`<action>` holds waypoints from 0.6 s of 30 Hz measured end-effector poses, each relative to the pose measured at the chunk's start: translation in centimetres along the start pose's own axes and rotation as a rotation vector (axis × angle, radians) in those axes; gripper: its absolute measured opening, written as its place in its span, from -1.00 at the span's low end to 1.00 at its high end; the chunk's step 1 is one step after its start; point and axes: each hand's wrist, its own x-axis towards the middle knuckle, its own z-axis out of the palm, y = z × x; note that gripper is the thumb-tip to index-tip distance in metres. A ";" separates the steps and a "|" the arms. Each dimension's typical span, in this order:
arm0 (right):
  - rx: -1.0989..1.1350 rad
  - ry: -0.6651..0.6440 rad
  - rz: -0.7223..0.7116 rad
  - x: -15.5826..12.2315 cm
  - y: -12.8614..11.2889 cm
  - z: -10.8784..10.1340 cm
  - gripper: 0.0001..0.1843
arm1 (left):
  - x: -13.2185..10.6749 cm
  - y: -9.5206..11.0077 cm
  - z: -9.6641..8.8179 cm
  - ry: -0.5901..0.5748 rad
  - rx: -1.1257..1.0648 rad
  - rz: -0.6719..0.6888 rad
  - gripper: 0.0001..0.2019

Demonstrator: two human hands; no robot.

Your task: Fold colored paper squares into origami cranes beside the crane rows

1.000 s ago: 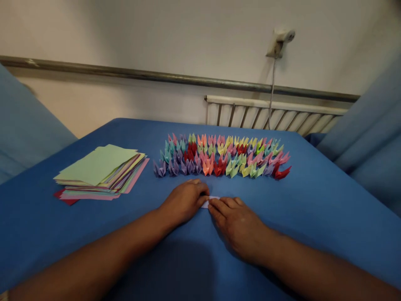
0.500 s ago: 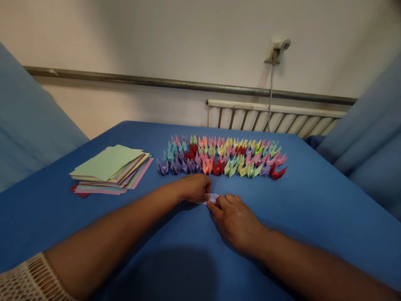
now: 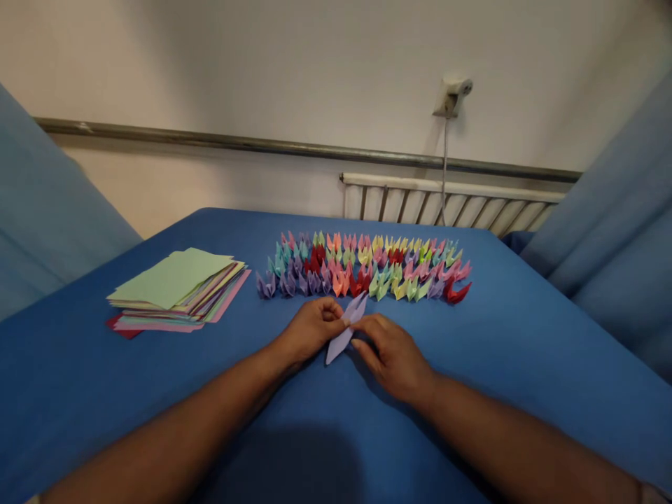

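Note:
A pale lilac folded paper piece (image 3: 346,327), long and pointed, stands tilted between my two hands just above the blue table (image 3: 525,364). My left hand (image 3: 309,327) pinches its left side with fingers curled. My right hand (image 3: 391,353) grips its right side with thumb and fingertips. Just beyond my hands, several rows of small folded paper cranes (image 3: 362,269) in many colours stand on the table.
A stack of coloured paper sheets (image 3: 178,288), pale green on top, lies at the left of the table. Blue fabric (image 3: 614,231) rises at both sides. Behind the table are a metal rail (image 3: 262,145), a slatted bed frame (image 3: 451,203) and a wall socket with a cord (image 3: 449,98).
The lilac paper, earlier pressed flat on the table under my fingertips, is now lifted and turned upright between both hands. The view shifted slightly.

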 end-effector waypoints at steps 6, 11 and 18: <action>0.665 0.305 0.408 0.6 1.1 1.6 -0.73 | -1.0 0.0 1.7 -0.009 -0.412 -0.067 -0.58; 0.829 0.232 0.493 1.2 0.6 1.1 -0.66 | -1.1 -0.1 1.5 -0.025 -0.387 -0.081 -0.66; 0.836 0.219 0.490 1.1 0.2 0.5 -0.67 | -1.4 0.1 1.2 -0.075 -0.334 -0.055 -0.81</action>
